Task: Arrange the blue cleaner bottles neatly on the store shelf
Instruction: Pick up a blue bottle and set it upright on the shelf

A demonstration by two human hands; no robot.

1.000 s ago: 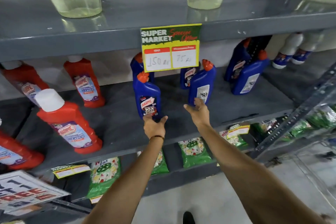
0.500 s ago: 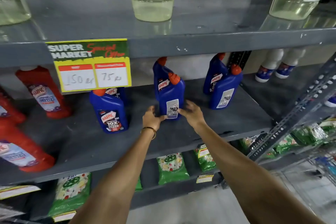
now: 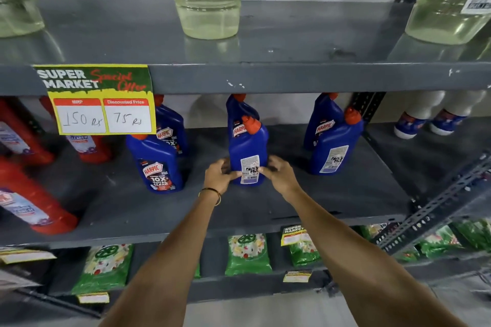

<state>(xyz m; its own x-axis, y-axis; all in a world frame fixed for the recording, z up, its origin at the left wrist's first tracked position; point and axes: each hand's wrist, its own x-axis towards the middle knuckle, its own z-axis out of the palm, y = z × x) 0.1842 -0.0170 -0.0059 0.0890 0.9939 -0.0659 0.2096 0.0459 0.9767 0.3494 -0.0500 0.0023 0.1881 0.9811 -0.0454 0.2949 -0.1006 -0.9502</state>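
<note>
Grey shelf (image 3: 345, 194), blue bottle (image 3: 248, 146) upright, back label outward

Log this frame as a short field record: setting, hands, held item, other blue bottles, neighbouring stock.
setting: grey metal store shelf
left hand: grips the middle front bottle's left side
right hand: grips its right side
held item: blue cleaner bottle, upright, back label facing out
other blue bottles: left pair, right pair, one behind held bottle
neighbouring stock: red bottles at left
price sign: 150, discounted 75

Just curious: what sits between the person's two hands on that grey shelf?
In the head view, one upright blue plastic cleaner bottle, back label outward, sits between the left hand and right hand, which grip its base.
</note>
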